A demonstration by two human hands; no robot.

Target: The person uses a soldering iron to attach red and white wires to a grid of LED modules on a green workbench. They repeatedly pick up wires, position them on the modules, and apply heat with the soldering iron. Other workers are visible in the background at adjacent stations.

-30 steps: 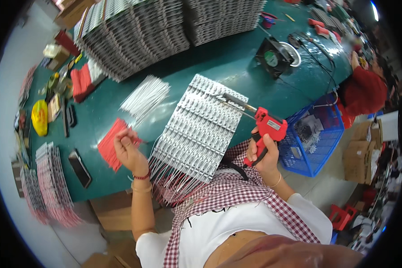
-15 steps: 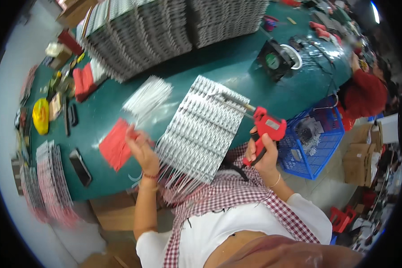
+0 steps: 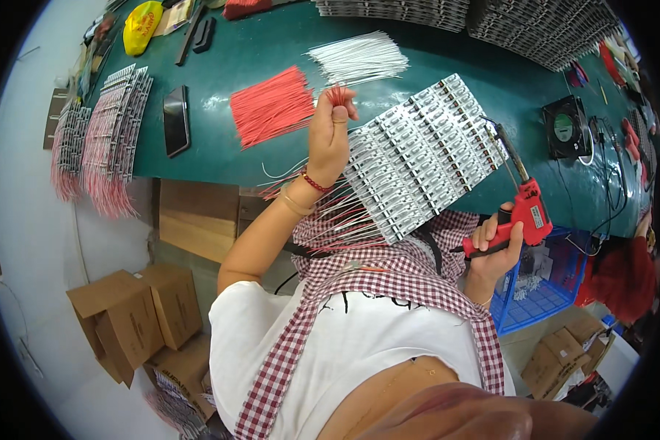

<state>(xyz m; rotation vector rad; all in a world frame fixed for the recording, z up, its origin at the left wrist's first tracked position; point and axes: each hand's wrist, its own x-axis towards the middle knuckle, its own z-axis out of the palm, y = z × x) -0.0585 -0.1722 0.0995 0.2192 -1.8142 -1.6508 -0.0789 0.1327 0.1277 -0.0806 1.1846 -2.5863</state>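
Observation:
My left hand is closed on a small bunch of red wires, whose ends stick up above the thumb. It is raised between a flat pile of red wires and a panel of small white circuit boards. White and red wires hang from the panel's near left edge, over my checked apron. My right hand is wrapped round the grip of a red soldering gun. Its metal tip reaches the panel's right edge; whether they touch I cannot tell. White wires lie behind the red pile.
A phone and wired board strips lie on the green table at left. Stacked panels stand at the back right, near a black fan. A blue crate and cardboard boxes are below; someone's red sleeve shows at right.
The view has swung, so the table sits higher in the picture. My left hand now shows red wires standing in its closed fingers. My right hand still grips the soldering gun near the panel.

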